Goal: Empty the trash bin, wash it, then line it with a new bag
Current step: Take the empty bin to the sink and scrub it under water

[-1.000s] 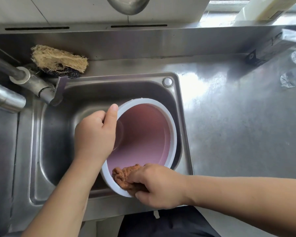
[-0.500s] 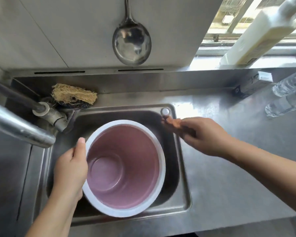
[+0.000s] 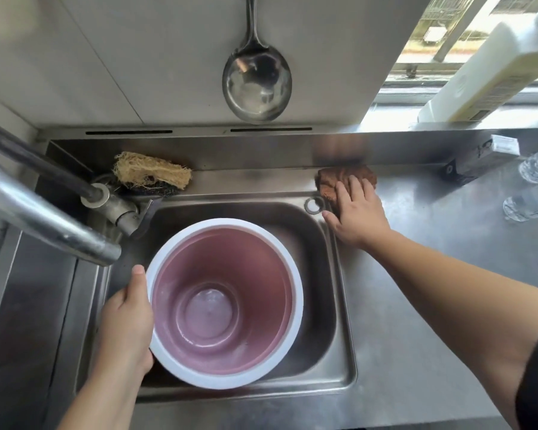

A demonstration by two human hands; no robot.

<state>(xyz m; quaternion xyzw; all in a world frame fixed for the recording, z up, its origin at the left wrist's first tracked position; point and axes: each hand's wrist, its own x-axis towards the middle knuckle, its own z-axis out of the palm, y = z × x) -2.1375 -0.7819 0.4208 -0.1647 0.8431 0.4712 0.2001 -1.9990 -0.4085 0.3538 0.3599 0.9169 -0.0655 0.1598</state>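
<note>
Pink trash bin point(image 3: 224, 302) with white rim, upright in the sink point(image 3: 330, 305), mouth up. Left hand point(image 3: 126, 324) gripping its left rim, thumb on top. Right hand point(image 3: 356, 212) flat, fingers straight, pressing a brown rag point(image 3: 333, 179) onto the tabletop point(image 3: 432, 274) by the sink's far right corner.

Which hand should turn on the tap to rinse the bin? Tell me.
Probably the right hand: it rests flat on the brown cloth, while the left hand grips the bin under the faucet.
</note>
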